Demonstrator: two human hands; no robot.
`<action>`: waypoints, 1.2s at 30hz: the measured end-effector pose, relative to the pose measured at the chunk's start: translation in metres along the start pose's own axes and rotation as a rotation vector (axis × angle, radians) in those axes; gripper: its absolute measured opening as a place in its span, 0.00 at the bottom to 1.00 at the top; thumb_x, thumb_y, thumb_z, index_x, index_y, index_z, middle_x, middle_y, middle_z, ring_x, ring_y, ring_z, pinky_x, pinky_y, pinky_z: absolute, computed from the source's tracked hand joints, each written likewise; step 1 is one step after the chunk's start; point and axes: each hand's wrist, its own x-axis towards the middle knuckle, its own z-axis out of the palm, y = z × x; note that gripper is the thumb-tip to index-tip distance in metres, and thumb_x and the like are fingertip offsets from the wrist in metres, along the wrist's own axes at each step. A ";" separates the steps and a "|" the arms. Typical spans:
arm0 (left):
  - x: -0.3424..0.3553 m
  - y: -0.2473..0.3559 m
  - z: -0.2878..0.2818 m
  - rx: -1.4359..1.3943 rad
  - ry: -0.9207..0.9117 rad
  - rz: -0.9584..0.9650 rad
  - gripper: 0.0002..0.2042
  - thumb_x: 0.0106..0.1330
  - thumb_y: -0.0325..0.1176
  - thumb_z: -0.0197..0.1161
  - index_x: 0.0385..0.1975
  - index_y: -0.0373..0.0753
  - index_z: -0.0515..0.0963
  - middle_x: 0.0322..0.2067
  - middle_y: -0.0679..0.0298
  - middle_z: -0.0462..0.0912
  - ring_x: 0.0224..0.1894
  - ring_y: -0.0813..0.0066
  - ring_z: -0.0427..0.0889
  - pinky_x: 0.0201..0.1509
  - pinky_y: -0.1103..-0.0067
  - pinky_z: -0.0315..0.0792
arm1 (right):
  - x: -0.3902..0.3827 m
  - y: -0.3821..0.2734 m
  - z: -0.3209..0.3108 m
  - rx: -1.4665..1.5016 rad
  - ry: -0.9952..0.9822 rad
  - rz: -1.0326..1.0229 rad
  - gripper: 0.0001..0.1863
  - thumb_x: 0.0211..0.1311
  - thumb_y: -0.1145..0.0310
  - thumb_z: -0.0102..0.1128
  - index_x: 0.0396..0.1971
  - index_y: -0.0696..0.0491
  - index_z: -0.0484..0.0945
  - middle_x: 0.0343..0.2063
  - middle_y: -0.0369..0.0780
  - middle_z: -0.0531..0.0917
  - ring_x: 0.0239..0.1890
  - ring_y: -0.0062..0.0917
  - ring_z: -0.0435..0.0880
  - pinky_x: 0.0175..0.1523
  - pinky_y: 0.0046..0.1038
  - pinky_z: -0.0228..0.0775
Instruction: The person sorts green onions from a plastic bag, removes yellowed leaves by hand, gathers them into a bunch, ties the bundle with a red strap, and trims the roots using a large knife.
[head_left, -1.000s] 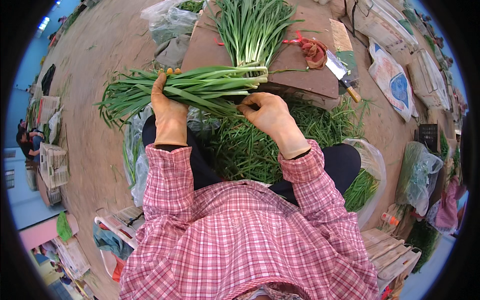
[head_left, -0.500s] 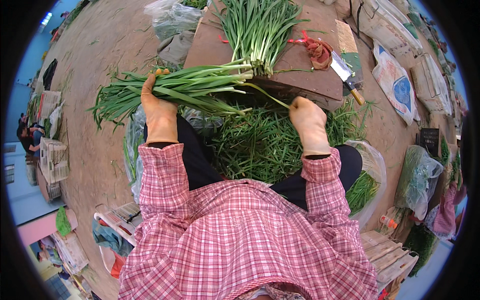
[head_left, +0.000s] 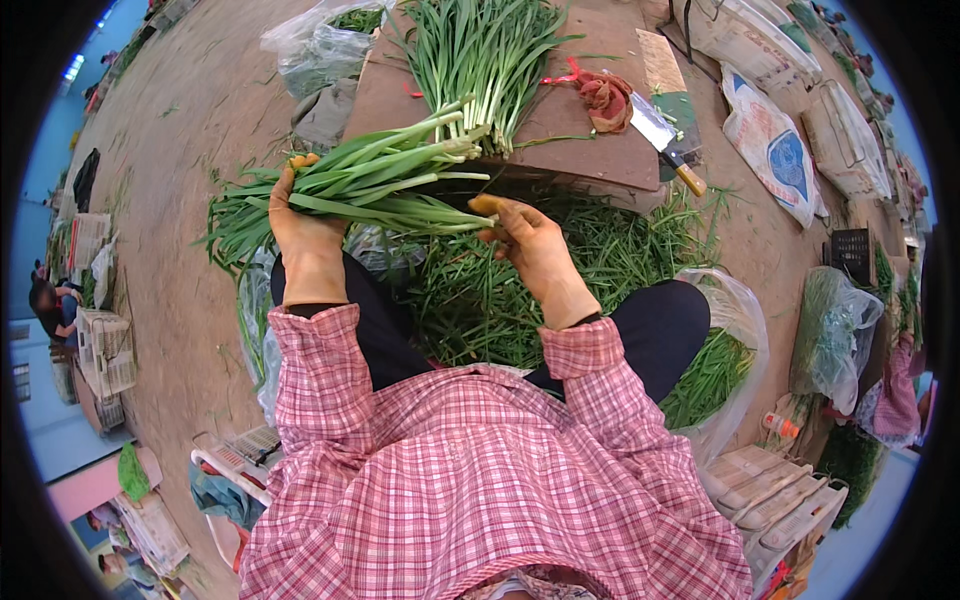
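My left hand (head_left: pixel 305 235), in a tan glove, is wrapped round a bunch of garlic chives (head_left: pixel 370 190). The leaves hang out to the left, and the pale stem ends point right toward the low table. At the lower stem ends, my right hand (head_left: pixel 530 245), gloved too, pinches the tip of a chive stalk; its fingertips partly hide the stalk. Just beyond, a larger pile of garlic chives (head_left: pixel 485 70) lies on the brown low table (head_left: pixel 590 160), stems toward me. Loose green trimmings (head_left: pixel 470 300) are heaped between my knees, below both hands.
A knife (head_left: pixel 665 140) with a wooden handle lies at the table's right edge, beside a reddish-brown cloth bundle (head_left: pixel 603 100). Clear plastic bags (head_left: pixel 325 50) sit at the far left, and another bag of greens (head_left: pixel 720 370) by my right knee. A white sack (head_left: pixel 775 150) lies farther right.
My right hand has moved left to the stem ends, and the thin yellowish strip it held out to the right no longer shows. The left hand keeps its hold on the bunch.
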 end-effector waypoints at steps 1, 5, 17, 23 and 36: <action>0.000 -0.005 0.003 -0.048 0.038 -0.008 0.10 0.63 0.36 0.58 0.39 0.41 0.81 0.42 0.63 0.85 0.47 0.62 0.81 0.57 0.57 0.74 | 0.004 -0.002 0.005 0.051 -0.004 -0.009 0.22 0.71 0.52 0.56 0.52 0.55 0.79 0.47 0.39 0.86 0.37 0.22 0.84 0.34 0.20 0.70; -0.007 0.000 0.023 -0.028 0.108 0.045 0.10 0.63 0.35 0.57 0.38 0.41 0.81 0.41 0.62 0.85 0.47 0.62 0.82 0.56 0.57 0.75 | 0.002 -0.019 0.006 0.093 0.180 -0.113 0.20 0.72 0.55 0.55 0.44 0.58 0.81 0.42 0.43 0.87 0.38 0.25 0.86 0.39 0.26 0.76; 0.024 0.059 0.032 -0.125 0.242 0.239 0.10 0.64 0.37 0.52 0.37 0.44 0.80 0.43 0.62 0.85 0.49 0.59 0.82 0.55 0.49 0.74 | -0.017 -0.049 -0.047 0.241 0.052 -0.132 0.29 0.66 0.42 0.57 0.52 0.53 0.78 0.18 0.27 0.70 0.13 0.10 0.58 0.17 0.17 0.46; 0.014 0.015 0.041 -0.099 0.180 0.159 0.11 0.64 0.36 0.53 0.39 0.44 0.81 0.44 0.63 0.85 0.49 0.62 0.82 0.56 0.55 0.74 | 0.017 -0.054 0.070 0.428 -0.050 -0.023 0.16 0.69 0.63 0.62 0.52 0.54 0.80 0.22 0.35 0.80 0.12 0.13 0.59 0.19 0.20 0.51; -0.004 -0.029 0.062 -0.163 0.165 0.110 0.09 0.67 0.37 0.58 0.42 0.45 0.80 0.45 0.64 0.85 0.51 0.64 0.80 0.57 0.54 0.72 | 0.045 -0.061 0.073 0.457 0.271 -0.320 0.15 0.74 0.63 0.53 0.48 0.59 0.76 0.35 0.43 0.85 0.31 0.25 0.84 0.31 0.23 0.76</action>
